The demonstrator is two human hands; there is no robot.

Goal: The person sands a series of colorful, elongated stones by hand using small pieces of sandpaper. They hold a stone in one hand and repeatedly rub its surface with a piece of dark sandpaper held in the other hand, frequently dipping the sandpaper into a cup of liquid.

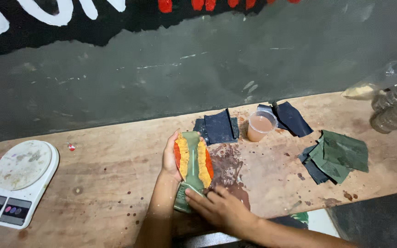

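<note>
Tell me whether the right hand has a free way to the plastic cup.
Probably yes. The right hand rests on the near end of the green strip; between it and the plastic cup lies only bare, stained table.

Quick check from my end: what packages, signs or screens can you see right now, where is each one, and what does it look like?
Kitchen scale: far left of the wooden bench, white body, round soiled platform, small dark screen at its front corner.
Painted wall sign: top of the grey wall, white and red strokes on black, cut off.
Clear bags: far right edge, holding stacked brown round pieces.
</note>
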